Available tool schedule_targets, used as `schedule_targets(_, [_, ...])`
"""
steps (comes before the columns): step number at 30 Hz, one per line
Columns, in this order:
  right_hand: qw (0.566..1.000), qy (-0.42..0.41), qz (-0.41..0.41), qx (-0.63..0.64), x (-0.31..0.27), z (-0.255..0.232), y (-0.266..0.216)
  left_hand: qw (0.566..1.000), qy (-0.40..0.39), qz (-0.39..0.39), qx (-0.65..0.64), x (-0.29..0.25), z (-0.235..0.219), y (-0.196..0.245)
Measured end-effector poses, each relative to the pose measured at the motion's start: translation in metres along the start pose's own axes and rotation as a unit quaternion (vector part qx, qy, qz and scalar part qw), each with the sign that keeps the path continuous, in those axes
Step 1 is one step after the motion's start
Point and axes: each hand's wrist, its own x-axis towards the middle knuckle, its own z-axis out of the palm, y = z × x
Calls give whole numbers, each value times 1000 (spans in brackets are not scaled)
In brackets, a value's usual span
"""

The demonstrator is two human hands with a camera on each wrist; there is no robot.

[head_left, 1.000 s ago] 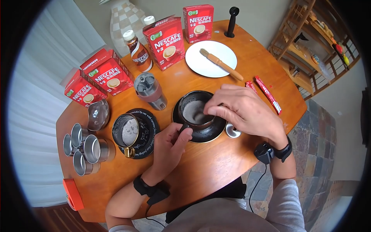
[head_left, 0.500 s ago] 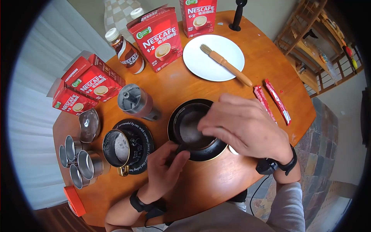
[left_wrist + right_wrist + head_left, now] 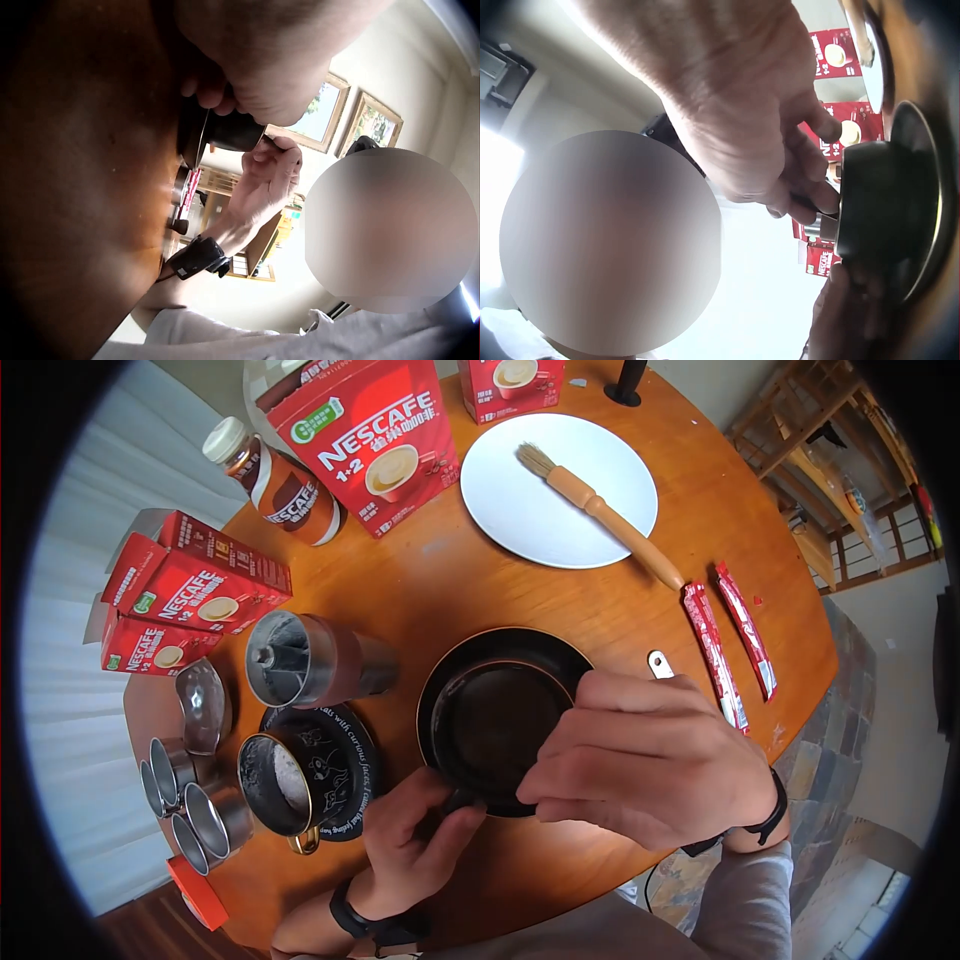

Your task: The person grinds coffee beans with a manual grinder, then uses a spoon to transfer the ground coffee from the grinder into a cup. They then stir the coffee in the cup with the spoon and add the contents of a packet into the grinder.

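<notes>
A black cup with a dark inside stands on a black, gold-rimmed saucer in the middle of the head view. My left hand pinches the cup's handle between thumb and fingers. Over the right side of the cup's rim, my right hand pinches a thin dark handle that slants down into the cup. The far end of that handle is hidden inside. In the right wrist view the cup sits upright below the curled fingers.
Left of the cup are a steel grinder, a gold-rimmed cup on a printed saucer and several steel cups. Coffee boxes and a bottle stand behind. A brush lies across a white plate; red sachets lie right.
The head view has come closer and lower over the table. My right hand has shifted around the cup's rim toward its near side, still holding the thin handle. My left hand keeps the cup handle.
</notes>
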Motion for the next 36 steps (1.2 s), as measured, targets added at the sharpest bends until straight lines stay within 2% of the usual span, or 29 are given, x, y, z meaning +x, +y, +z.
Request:
schedule_targets(3, [996,78,16,-28,3,5,4,1000,-2,16,-6,0,1,-1])
schedule_targets(6, [996,81,28,-32,4,8,7,1000,-6,24,-8,0,0,-3])
schedule_targets(8, [999,47,18,-21,1,3,6,1000,-10,21,-16,-1,-1,-5])
schedule_targets(12, [999,29,22,8,-2,2,0,997,-22,72,8,4,-4,-6])
schedule_targets(16, [996,82,14,-26,4,10,7,995,-28,94,22,8,-5,-3])
schedule_targets(22, [998,56,7,23,-1,12,7,994,-41,101,23,10,-8,-3])
schedule_targets(26, [996,85,14,12,5,13,11,992,-36,116,33,11,-7,-4])
schedule_targets(29, [995,99,11,17,5,21,11,994,-35,99,41,11,-7,-2])
schedule_targets(36, [998,47,11,33,1,8,9,993,-30,113,25,9,-7,-8])
